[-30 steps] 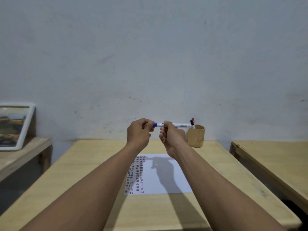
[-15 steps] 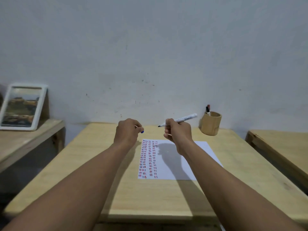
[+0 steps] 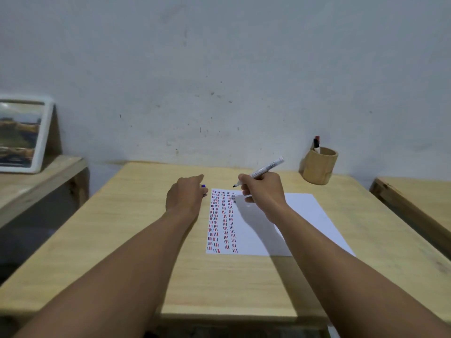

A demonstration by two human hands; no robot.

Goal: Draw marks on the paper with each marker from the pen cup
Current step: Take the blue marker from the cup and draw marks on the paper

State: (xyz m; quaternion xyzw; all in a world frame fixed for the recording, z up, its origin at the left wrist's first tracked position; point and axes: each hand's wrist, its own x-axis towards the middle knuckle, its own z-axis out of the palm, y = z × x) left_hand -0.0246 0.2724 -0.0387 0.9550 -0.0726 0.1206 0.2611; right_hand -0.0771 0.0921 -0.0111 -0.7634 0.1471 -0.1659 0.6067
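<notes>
A white paper (image 3: 302, 215) lies on the wooden table (image 3: 136, 228), with columns of short red, blue and black marks down its left part. My right hand (image 3: 263, 193) grips an uncapped white marker (image 3: 266, 168), its dark tip just above the paper's top edge near the marks. My left hand (image 3: 185, 195) is closed on the marker's blue cap (image 3: 203, 186), left of the paper. A bamboo pen cup (image 3: 319, 167) stands at the table's far right with two markers (image 3: 316, 143) sticking out, one red-capped, one black-capped.
A framed picture (image 3: 22, 132) leans on a low wooden bench (image 3: 48, 176) at the left. Another wooden table (image 3: 419, 198) sits to the right across a narrow gap. A grey wall rises directly behind the table.
The cap came off the marker: my left hand pulled it away leftward. Both hands dropped toward the table, and the marker tip now hovers over the paper's top.
</notes>
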